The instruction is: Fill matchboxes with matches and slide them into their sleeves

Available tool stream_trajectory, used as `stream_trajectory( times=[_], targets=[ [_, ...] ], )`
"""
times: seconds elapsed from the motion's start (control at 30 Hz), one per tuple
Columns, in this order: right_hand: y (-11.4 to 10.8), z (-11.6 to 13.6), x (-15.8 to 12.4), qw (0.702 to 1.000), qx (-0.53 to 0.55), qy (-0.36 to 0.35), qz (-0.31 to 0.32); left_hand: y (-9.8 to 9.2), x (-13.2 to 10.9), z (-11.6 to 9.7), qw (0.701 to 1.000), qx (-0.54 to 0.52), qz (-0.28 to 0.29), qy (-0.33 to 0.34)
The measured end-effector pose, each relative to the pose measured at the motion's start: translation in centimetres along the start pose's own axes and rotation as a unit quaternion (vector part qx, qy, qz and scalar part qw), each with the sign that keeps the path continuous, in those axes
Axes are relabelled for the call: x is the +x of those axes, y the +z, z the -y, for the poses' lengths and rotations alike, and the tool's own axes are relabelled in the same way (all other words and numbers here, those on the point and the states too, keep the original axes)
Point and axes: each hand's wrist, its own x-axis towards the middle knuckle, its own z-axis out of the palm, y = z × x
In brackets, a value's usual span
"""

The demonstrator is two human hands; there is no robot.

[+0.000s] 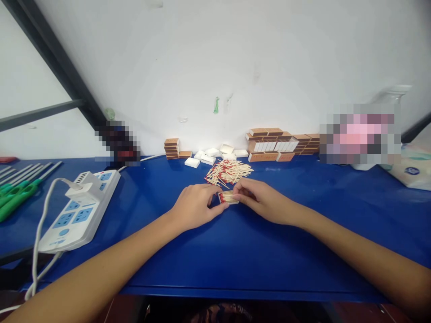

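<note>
Your left hand (pixel 197 205) and right hand (pixel 261 201) meet over a small tray (pixel 229 197) packed with matches, which sits on the blue bench (pixel 235 251) just in front of the loose pile (pixel 229 172). The left fingers (pixel 215 211) curl against the tray's near end, holding it in place; the right fingers (pixel 240 190) are closed lightly over its far side, pinching either the tray edge or the matches in it, and which of the two I cannot tell. The tray looks full, so any squeeze on its thin walls could buckle them and spill the matches back onto the bench. A tilt toward the open top would likely do the same. Your right knuckles sit near the pile, and a careless sweep could scatter it toward the white trays (pixel 210 157) behind. Heads rubbing hard against the brown boxes (pixel 281 142) is a remoter worry.
</note>
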Motion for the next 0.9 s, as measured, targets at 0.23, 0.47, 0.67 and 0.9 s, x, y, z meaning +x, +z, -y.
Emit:
stream_trajectory(
  times=[0.23, 0.47, 0.67, 0.9],
  targets=[
    [0.5, -0.3, -0.1, 1.0, -0.017, -0.01, 0.013, 0.0, 0.1, -0.1, 1.0, -0.001, 0.008, 0.004],
    [0.6, -0.4, -0.1, 1.0, -0.017, -0.007, 0.012, 0.0, 0.2, 0.0, 1.0, -0.005, 0.01, 0.001],
    [0.2, -0.1, 0.0, 1.0, 0.021, 0.001, 0.009, 0.0, 0.1, 0.0, 1.0, -0.007, 0.012, 0.004],
    [-1.0, -0.1, -0.1, 1.0, -0.009, -0.007, 0.022, 0.0, 0.0, 0.0, 1.0, -0.004, 0.013, 0.006]
  ],
)
